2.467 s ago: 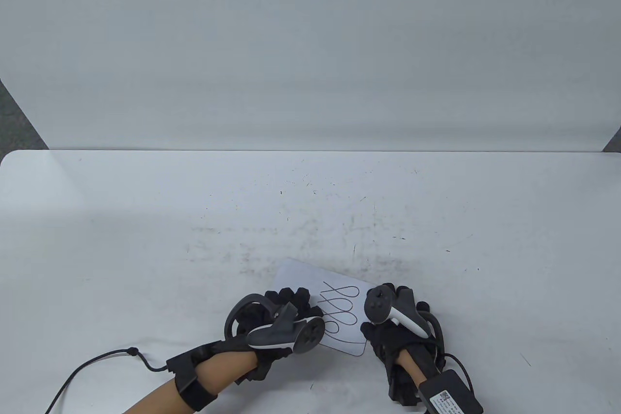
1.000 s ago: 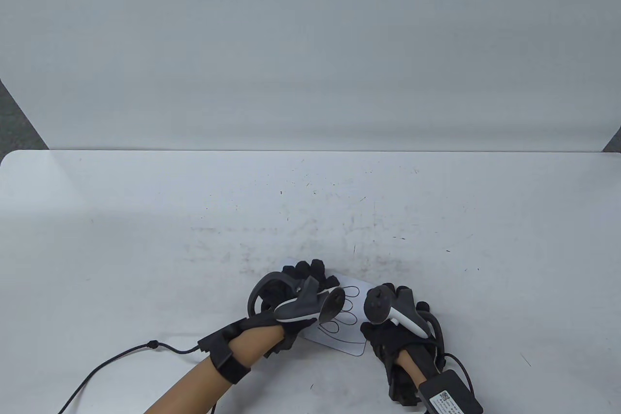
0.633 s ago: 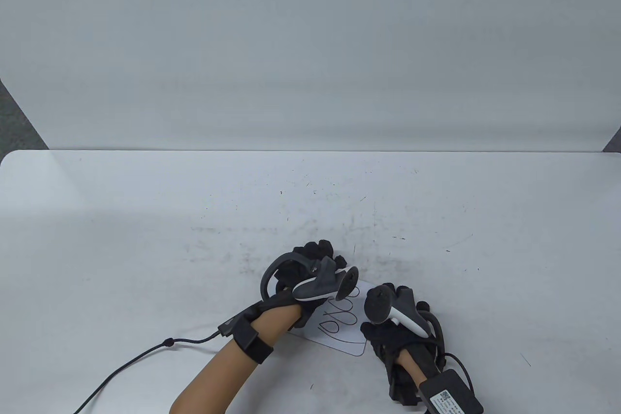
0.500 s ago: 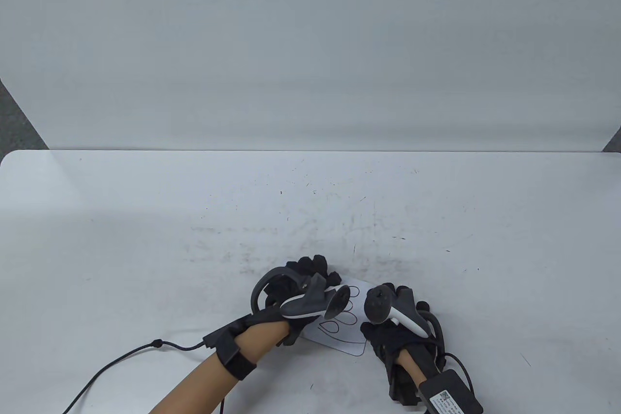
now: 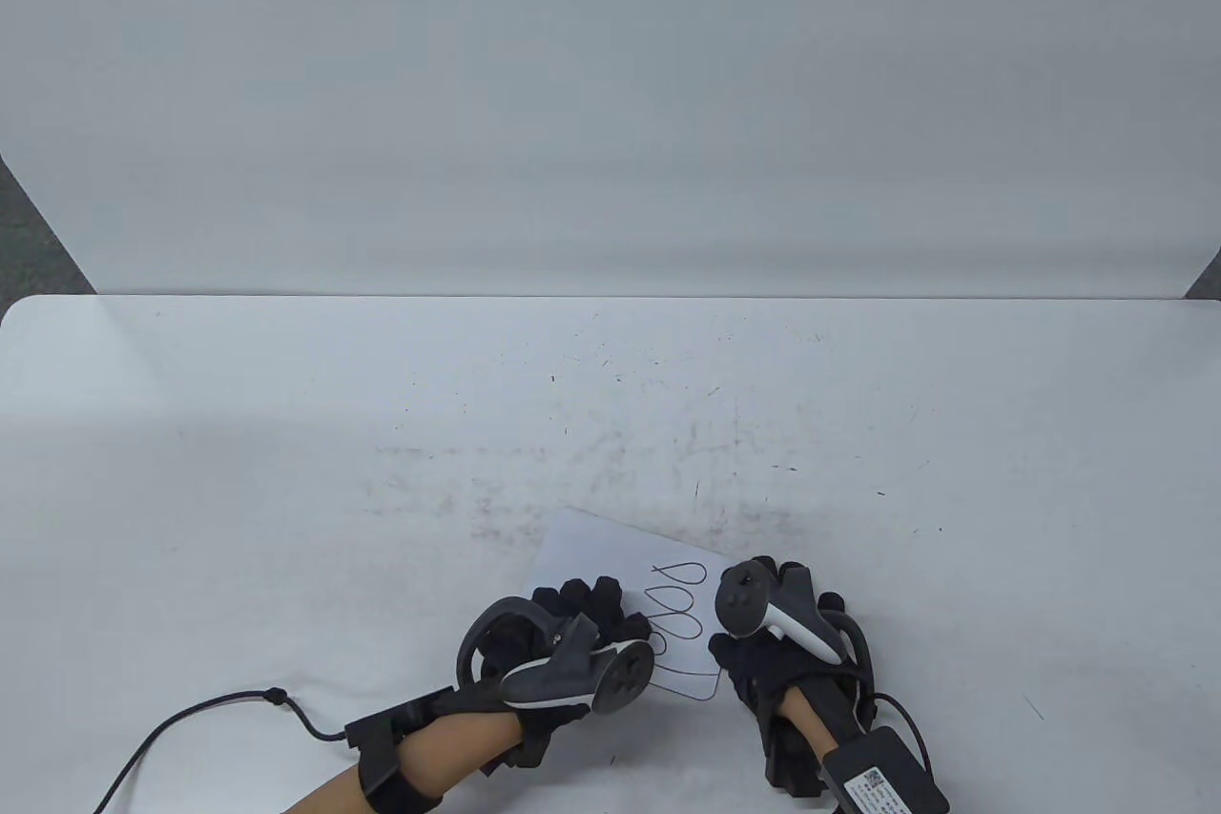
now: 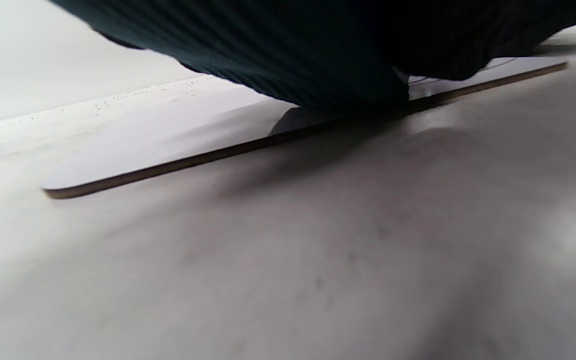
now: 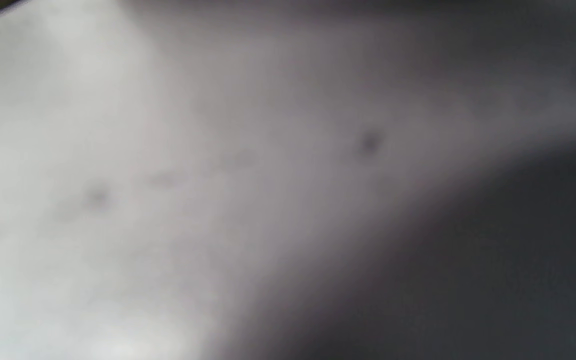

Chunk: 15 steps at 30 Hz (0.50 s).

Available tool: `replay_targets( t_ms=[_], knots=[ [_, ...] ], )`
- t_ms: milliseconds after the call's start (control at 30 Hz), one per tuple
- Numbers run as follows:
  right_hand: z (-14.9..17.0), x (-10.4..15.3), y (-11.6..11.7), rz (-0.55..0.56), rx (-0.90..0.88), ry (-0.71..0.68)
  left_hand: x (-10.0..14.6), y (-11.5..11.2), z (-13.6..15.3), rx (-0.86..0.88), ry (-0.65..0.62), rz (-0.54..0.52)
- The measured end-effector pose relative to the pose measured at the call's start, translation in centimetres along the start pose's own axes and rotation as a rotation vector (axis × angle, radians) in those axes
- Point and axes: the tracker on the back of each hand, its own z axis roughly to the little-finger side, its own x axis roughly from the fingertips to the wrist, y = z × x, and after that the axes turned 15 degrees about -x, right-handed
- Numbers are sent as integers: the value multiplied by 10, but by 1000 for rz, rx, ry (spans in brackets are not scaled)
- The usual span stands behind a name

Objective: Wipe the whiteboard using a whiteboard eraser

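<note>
Whiteboard: thin, stiff, likely light and slippery; lay flat near the table front edge.
Left hand: fingers rested on it; eraser unseen, grip indeterminate.
Right hand: pressed its right edge; grip indeterminate.

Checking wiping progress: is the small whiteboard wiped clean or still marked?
Still marked. Black loops remain on the whiteboard between the left hand and right hand; its far part looks blank.
</note>
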Motion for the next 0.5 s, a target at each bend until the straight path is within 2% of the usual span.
replay_targets(
  t_ms=[333, 400, 500],
  knots=[
    [-1, 0, 0, 5, 4, 5, -86, 5, 19, -1, 122, 52],
    [-1, 0, 0, 4, 4, 5, -99, 6, 21, -7, 150, 55],
    [-1, 0, 0, 3, 3, 6, -103, 6, 20, -23, 160, 47]
  ],
)
